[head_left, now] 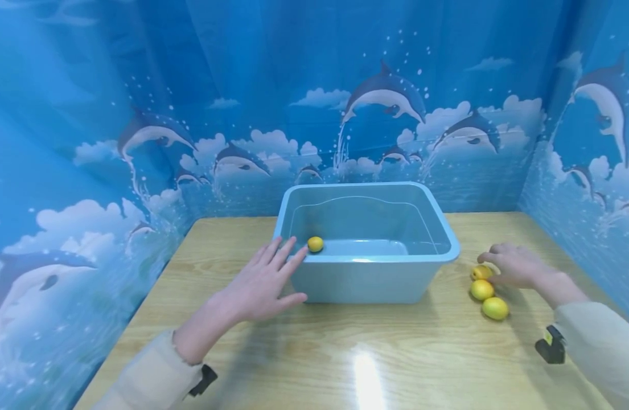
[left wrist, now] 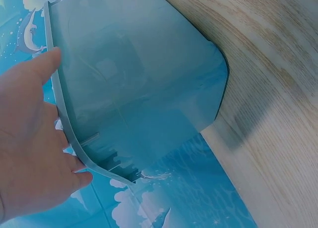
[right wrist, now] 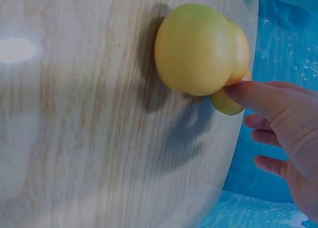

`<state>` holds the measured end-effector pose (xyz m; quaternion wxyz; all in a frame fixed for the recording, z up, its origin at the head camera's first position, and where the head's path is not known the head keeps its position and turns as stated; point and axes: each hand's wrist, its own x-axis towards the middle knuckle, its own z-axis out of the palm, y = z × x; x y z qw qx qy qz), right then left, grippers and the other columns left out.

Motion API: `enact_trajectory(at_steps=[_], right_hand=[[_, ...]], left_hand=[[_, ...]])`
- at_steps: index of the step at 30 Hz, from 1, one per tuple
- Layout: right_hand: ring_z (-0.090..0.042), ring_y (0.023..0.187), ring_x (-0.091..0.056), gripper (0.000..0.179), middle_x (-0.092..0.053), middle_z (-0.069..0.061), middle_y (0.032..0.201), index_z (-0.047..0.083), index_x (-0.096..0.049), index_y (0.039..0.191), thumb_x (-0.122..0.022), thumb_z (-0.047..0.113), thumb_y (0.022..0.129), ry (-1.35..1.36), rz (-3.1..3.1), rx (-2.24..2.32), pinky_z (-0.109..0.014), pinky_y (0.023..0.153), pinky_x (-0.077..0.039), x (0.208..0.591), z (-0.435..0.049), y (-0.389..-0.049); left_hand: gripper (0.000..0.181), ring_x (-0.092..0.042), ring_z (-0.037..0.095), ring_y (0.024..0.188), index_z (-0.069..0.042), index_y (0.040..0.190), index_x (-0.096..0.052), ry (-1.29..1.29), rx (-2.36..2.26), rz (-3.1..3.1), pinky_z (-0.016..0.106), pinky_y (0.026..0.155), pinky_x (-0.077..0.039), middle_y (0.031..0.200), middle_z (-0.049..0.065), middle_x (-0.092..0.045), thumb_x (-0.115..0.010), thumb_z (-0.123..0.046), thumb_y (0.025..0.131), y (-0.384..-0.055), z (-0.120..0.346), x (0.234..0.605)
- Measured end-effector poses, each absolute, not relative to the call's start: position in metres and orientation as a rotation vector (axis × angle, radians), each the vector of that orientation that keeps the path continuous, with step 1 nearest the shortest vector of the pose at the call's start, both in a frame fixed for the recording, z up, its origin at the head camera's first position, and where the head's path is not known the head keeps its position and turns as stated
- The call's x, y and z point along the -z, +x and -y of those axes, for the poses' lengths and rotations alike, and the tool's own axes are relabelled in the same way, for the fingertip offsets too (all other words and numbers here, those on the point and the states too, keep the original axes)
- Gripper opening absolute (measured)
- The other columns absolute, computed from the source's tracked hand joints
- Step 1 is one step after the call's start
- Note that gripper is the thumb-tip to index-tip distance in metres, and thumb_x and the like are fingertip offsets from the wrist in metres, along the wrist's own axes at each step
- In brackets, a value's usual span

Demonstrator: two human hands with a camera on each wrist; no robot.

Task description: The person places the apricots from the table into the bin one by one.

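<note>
The orange-tinged yellow, rounded fruit (head_left: 481,273) sits on the counter to the right of the tub, farthest back in a short row of three. The right hand (head_left: 514,266) has its grip around this fruit, thumb on the near side and fingers curving over the far side; how firmly it presses cannot be told. Right in front lies the smooth yellow middle fruit (head_left: 481,290), and just beside that, nearest the person, the greenish-yellow oval fruit (head_left: 495,308).

To the left stands the light blue, rectangular plastic tub (head_left: 370,259), upright, with one small yellow oval fruit (head_left: 315,244) inside, toward its left end. The left hand (head_left: 260,285) is at the tub's near left corner, its grip relaxed, fingers spread and straight, holding nothing; whether it touches the rim is unclear.

Pale sleeves (head_left: 152,373) cover both forearms, each with a small black device (head_left: 551,344) at the cuff. The pale wood-grain counter (head_left: 422,353) carries everything, bordered by blue curtains (head_left: 294,62) printed with dolphins and clouds.
</note>
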<state>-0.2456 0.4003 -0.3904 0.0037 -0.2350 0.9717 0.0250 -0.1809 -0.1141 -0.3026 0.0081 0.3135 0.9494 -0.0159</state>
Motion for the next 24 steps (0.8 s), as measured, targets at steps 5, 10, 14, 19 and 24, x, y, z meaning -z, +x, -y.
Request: enact_trajectory(at_steps=[5, 10, 14, 19, 24], right_hand=[[-0.036, 0.084, -0.056, 0.039, -0.059, -0.011, 0.09, 0.004, -0.066, 0.103, -0.077, 0.026, 0.072, -0.74, -3.043, -0.078, -0.055, 0.069, -0.047, 0.3943, -0.3988, -0.2472], [-0.033, 0.08, -0.057, 0.037, -0.058, -0.008, 0.086, 0.005, -0.066, 0.101, -0.077, 0.025, 0.072, -0.738, -3.064, -0.105, -0.051, 0.066, -0.048, 0.3983, -0.3992, -0.2492], [-0.034, 0.08, -0.056, 0.038, -0.057, -0.009, 0.086, 0.002, -0.065, 0.102, -0.076, 0.025, 0.073, -0.737, -3.056, -0.113, -0.052, 0.066, -0.048, 0.3995, -0.4, -0.2491], [-0.034, 0.081, -0.055, 0.039, -0.057, -0.009, 0.086, 0.001, -0.065, 0.103, -0.075, 0.025, 0.075, -0.719, -3.035, -0.109, -0.051, 0.066, -0.048, 0.3994, -0.4002, -0.2487], [-0.03, 0.076, -0.055, 0.04, -0.055, -0.007, 0.084, 0.001, -0.064, 0.104, -0.074, 0.027, 0.076, -0.698, -3.044, -0.075, -0.047, 0.062, -0.047, 0.398, -0.4046, -0.2485]], left_hand=[[0.08, 0.002, 0.034, 0.139, -0.019, 0.151, -0.005, 0.971, 0.04, -2.96, 0.049, 0.111, -0.008, 0.155, 0.011, 0.001, -0.038, -0.06, 0.091, -0.1804, 0.1141, 0.3022], [0.081, -0.001, 0.036, 0.139, -0.017, 0.151, -0.007, 0.997, 0.047, -2.975, 0.051, 0.111, -0.011, 0.155, 0.013, -0.001, -0.041, -0.059, 0.091, -0.1799, 0.115, 0.3024], [0.082, -0.004, 0.037, 0.139, -0.016, 0.151, -0.009, 1.018, 0.046, -2.981, 0.051, 0.111, -0.011, 0.154, 0.013, -0.003, -0.045, -0.058, 0.09, -0.1802, 0.1149, 0.3028], [0.081, -0.002, 0.037, 0.139, -0.016, 0.151, -0.009, 1.023, 0.03, -2.98, 0.051, 0.111, -0.01, 0.154, 0.013, -0.003, -0.045, -0.057, 0.091, -0.1805, 0.115, 0.3034], [0.077, -0.002, 0.037, 0.139, -0.017, 0.151, -0.008, 1.009, 0.001, -2.977, 0.051, 0.111, -0.01, 0.155, 0.013, -0.003, -0.041, -0.056, 0.093, -0.1802, 0.1149, 0.3034]])
